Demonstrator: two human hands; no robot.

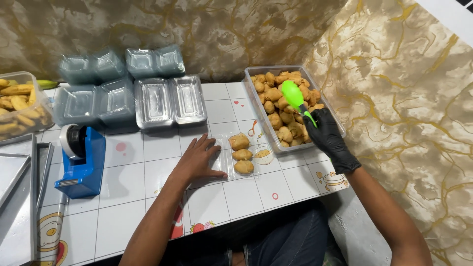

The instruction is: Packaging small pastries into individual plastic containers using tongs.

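The left hand [197, 160] lies flat, fingers [207, 144] spread wide, on the open lid of a clear hinged container [224, 170] on the tiled bench [133, 177]. Three fried golden snacks [241, 154] sit in a row in the container's tray half, just beside the thumb.

The right hand [329, 138], in a black glove, has its fingers closed around the handle of green tongs [295, 98]. The tongs reach into a clear rectangular tub [332, 116] heaped with the same fried pieces [283, 106]; whether their tips pinch a piece is hard to tell from here.

At the back of the bench stand stacks of empty clear hinged containers [170, 101], some nested. A blue tape dispenser [81, 157] stands to the left, well apart from the hands. Another clear tub of yellowish fried slices [17, 108], possibly banana, sits at the far left edge, and metal trays [17, 172] lie below it.
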